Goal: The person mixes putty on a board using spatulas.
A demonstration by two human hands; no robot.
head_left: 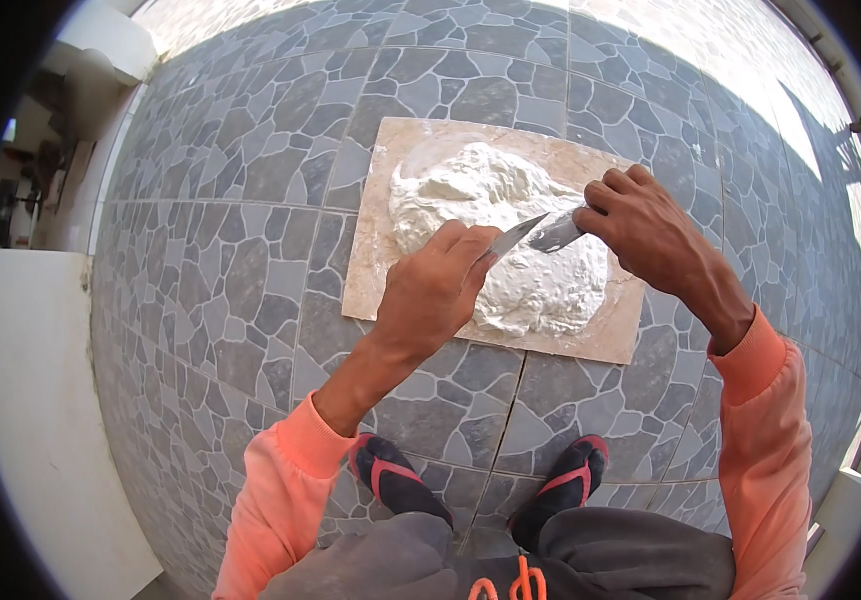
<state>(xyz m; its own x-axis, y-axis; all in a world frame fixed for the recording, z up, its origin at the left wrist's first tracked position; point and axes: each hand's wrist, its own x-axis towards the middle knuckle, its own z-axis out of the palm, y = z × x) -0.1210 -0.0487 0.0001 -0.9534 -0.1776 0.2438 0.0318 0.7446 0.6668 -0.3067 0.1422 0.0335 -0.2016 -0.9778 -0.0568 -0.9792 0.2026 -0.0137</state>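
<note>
My left hand (437, 283) is closed around a putty knife (515, 235), its thin metal blade pointing up and right over the white paste. My right hand (640, 225) grips a second putty knife (556, 236), with white smears on its blade, which points left. The two blade ends come close together above the middle of the heap. Below them a thick, lumpy mass of white paste (540, 295) spreads over a beige square board (370, 260). The handles are mostly hidden inside my fingers.
The board lies on a grey stone-patterned tile floor (240, 270). My feet in dark socks and red-strapped flip-flops (395, 470) stand just below it. A white low wall (40, 400) runs along the left, and bright sunlight falls across the top and right.
</note>
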